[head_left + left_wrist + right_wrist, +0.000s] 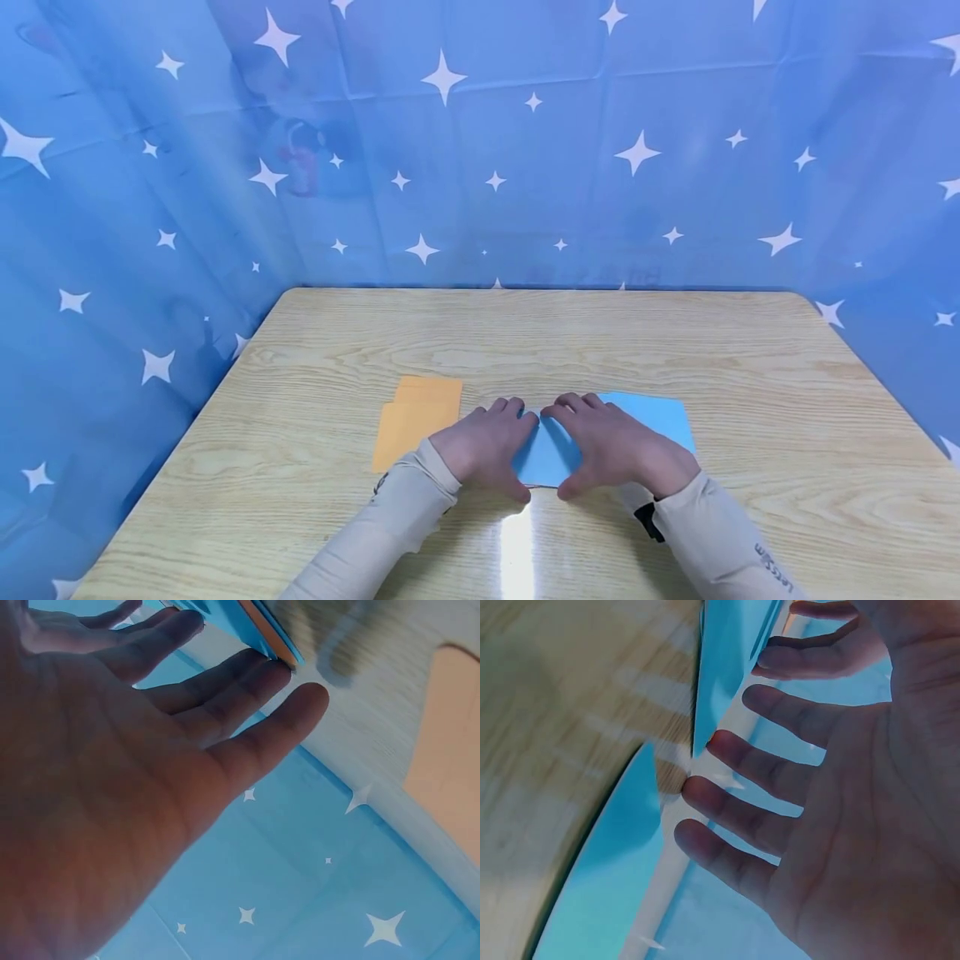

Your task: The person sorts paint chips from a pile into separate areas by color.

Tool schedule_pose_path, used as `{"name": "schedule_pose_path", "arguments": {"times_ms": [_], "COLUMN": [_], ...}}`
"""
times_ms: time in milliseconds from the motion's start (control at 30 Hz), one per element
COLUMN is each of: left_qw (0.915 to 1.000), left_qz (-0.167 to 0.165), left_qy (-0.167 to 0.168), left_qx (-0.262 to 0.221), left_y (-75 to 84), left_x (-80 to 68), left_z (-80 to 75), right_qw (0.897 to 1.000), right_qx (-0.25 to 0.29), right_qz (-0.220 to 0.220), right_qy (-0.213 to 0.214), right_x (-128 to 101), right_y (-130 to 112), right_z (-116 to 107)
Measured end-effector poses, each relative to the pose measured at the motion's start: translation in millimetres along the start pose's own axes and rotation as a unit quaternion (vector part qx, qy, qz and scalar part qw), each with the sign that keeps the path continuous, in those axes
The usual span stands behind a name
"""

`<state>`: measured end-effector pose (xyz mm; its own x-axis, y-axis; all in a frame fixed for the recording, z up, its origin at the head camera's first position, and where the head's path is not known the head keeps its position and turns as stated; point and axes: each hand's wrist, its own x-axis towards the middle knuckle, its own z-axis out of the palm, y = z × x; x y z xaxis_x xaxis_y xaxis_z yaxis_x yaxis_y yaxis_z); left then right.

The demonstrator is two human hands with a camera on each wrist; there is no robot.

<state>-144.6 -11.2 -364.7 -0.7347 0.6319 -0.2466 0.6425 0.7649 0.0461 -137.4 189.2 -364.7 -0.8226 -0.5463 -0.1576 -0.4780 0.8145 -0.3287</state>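
Observation:
A small stack of cards with a blue top [550, 457] lies between the two hands near the table's front. In the left wrist view, an orange layer [262, 630] shows among the stack's blue ones. My left hand [487, 446] arches at the stack's left side, fairly straight fingertips right at its edge and thumb by the near edge. Mirroring it on the right, my right hand [615, 448] has spread fingers at the far side and its thumb at the near edge. Behind the right hand lie more blue cards [656, 414], partly hidden by it.
Left of the hands, overlapping orange cards [414, 427] lie on the wood-grain table [300, 467]. A blue curtain [510, 208] with white stars hangs behind the table and along its sides.

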Motion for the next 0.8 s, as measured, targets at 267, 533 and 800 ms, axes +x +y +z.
{"name": "schedule_pose_path", "arguments": {"times_ms": [267, 533, 800], "left_qw": [0.9997, 0.9995, 0.9964], "left_qz": [0.015, 0.012, 0.022], "left_qy": [0.013, 0.02, 0.034], "left_qx": [-0.013, -0.02, -0.075], "left_y": [-0.4, -4.6, -12.0], "left_x": [0.3, -1.1, -7.9], "left_z": [-0.9, -5.0, -17.6], "right_qw": [1.0, 0.999, 0.997], "right_qx": [0.0, -0.005, -0.002], "right_qz": [-0.019, -0.029, -0.043], "right_qy": [0.019, 0.04, 0.064], "right_x": [-2, -4, -9], "right_y": [-3, -4, -7], "right_z": [0, -4, -18]}}
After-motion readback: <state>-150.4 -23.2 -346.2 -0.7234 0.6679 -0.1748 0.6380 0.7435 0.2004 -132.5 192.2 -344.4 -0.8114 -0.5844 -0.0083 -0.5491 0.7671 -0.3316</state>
